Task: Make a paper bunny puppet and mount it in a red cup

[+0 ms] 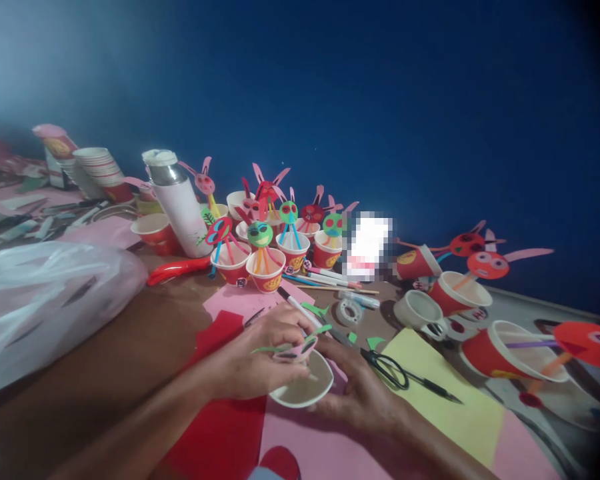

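A paper cup [303, 393] with a pale inside stands tilted toward me at the front middle, above pink paper. My right hand [363, 390] is closed around its right side. My left hand [267, 353] is closed over the cup's left rim, pinching a small pink paper face [296, 351] with dark eyes and green strips like ears. The fingertips of my left hand reach into the cup's mouth. Whatever is below the face is hidden by the fingers. Scissors [387, 368] with black handles lie just right of my right hand, beside a black pen [435, 387].
Several cups with paper rabbit faces, such as a green one [260, 235], stand behind my hands. A white bottle [180, 207], a plastic bag [55, 300] and a red tool [177, 271] are left. Right are a tape roll [350, 311], a mug [417, 313] and yellow paper [460, 420].
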`<state>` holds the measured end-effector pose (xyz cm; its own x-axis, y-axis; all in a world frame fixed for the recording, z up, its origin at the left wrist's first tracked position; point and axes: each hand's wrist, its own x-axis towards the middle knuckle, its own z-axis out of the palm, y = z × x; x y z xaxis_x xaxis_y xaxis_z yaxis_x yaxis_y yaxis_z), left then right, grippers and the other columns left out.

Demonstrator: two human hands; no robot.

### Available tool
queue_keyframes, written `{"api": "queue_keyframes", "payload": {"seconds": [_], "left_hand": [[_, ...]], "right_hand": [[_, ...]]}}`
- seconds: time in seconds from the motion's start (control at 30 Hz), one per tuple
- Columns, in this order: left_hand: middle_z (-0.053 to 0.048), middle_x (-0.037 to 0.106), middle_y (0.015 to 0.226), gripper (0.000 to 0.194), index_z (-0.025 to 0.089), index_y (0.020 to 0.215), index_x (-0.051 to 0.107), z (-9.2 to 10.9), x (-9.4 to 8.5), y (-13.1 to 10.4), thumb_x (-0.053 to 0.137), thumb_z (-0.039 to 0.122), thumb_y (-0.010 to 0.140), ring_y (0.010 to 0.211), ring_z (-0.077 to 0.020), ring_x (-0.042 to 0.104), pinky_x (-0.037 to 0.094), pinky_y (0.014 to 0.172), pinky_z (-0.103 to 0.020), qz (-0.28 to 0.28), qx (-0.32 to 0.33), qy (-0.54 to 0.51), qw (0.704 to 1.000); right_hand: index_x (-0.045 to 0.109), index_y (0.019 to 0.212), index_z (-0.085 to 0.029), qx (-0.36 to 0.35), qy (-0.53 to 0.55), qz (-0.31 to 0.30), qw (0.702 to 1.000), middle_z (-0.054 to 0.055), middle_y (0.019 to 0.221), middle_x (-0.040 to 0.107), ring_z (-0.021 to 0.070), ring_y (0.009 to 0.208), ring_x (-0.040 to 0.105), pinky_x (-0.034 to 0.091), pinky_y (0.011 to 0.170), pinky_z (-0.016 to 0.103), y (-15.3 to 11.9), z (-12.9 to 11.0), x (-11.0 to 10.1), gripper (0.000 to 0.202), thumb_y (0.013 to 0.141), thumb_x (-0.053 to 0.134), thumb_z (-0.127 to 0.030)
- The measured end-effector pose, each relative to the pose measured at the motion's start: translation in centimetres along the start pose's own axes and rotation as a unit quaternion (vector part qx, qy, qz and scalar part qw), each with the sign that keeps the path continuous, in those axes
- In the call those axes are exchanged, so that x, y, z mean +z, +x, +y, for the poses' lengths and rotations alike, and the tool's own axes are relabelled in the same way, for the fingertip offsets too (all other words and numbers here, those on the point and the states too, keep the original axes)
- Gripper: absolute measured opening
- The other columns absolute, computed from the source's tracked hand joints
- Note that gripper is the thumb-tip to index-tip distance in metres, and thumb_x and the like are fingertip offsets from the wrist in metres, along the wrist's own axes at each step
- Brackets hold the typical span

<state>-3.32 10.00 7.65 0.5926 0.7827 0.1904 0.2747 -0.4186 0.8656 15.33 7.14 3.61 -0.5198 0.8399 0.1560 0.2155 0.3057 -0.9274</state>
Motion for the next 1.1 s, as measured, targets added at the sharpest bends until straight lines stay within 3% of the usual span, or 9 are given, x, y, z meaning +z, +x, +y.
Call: {"api": "queue_keyframes", "payload": {"seconds": [0.2, 0.33, 0.5, 0.73, 0.93, 1.1], "left_hand": [[-0.002, 0.062, 0.089, 0.017, 0.017, 0.062, 0.061, 0.8, -0.6, 0.4, 0.062, 0.0, 0.06, 0.086, -0.0177, 0.058, 0.045, 0.073, -0.023, -0.047, -0.061, -0.009, 0.997], [-0.002, 0.062, 0.088, 0.015, 0.016, 0.057, 0.06, 0.5, -0.5, 0.1, 0.064, 0.002, 0.059, 0.074, -0.0152, 0.059, 0.045, 0.061, -0.021, -0.035, -0.094, -0.061, 0.993], [-0.006, 0.062, 0.102, 0.014, 0.018, 0.069, 0.066, -0.2, 0.1, -0.3, 0.067, 0.008, 0.059, 0.071, -0.0154, 0.061, 0.046, 0.057, -0.022, 0.006, -0.124, -0.076, 0.989], [-0.003, 0.064, 0.095, 0.013, 0.017, 0.066, 0.064, -0.2, 0.9, 0.3, 0.061, 0.006, 0.06, 0.08, -0.0176, 0.061, 0.048, 0.067, -0.023, 0.003, -0.137, 0.005, 0.991], [-0.004, 0.064, 0.085, 0.004, 0.016, 0.074, 0.062, -1.1, 1.1, 0.0, 0.06, 0.017, 0.071, 0.081, -0.0188, 0.061, 0.049, 0.072, -0.026, 0.022, -0.149, -0.091, 0.984], [-0.002, 0.064, 0.068, 0.016, 0.015, 0.077, 0.062, -1.8, 0.9, 0.0, 0.067, 0.027, 0.068, 0.064, -0.0165, 0.06, 0.049, 0.061, -0.026, 0.066, -0.197, -0.162, 0.965]], "right_hand": [[0.058, 0.108, -0.018, 0.017, 0.012, 0.004, 1.0, 0.006, 0.1, 0.063, 0.0216, 0.087, 0.059, 0.047, 0.075, 0.029, -0.2, 0.3, 0.1, 0.041, 0.072, 0.069, -0.034], [0.058, 0.106, -0.018, 0.011, 0.013, 0.001, 1.0, 0.005, 0.098, 0.063, 0.021, 0.087, 0.059, 0.046, 0.077, 0.03, -0.3, 0.3, 0.1, 0.041, 0.07, 0.071, -0.033], [0.059, 0.104, -0.019, 0.013, 0.005, 0.0, 1.0, 0.004, 0.096, 0.064, 0.0208, 0.085, 0.058, 0.046, 0.074, 0.029, -0.4, 0.4, 0.1, 0.037, 0.072, 0.069, -0.031], [0.06, 0.103, -0.017, 0.008, 0.013, 0.021, 1.0, 0.005, 0.097, 0.064, 0.0196, 0.084, 0.059, 0.047, 0.072, 0.026, 0.0, -0.6, 0.0, 0.035, 0.073, 0.068, -0.034], [0.058, 0.111, -0.018, -0.013, 0.042, 0.029, 0.999, 0.006, 0.105, 0.063, 0.0206, 0.092, 0.059, 0.047, 0.078, 0.028, 0.0, -0.1, -0.7, 0.041, 0.074, 0.069, -0.031], [0.053, 0.12, -0.021, -0.068, 0.013, 0.051, 0.996, 0.007, 0.114, 0.06, 0.0209, 0.103, 0.055, 0.043, 0.089, 0.03, -0.1, 0.8, -1.2, 0.051, 0.072, 0.071, -0.026]]}}
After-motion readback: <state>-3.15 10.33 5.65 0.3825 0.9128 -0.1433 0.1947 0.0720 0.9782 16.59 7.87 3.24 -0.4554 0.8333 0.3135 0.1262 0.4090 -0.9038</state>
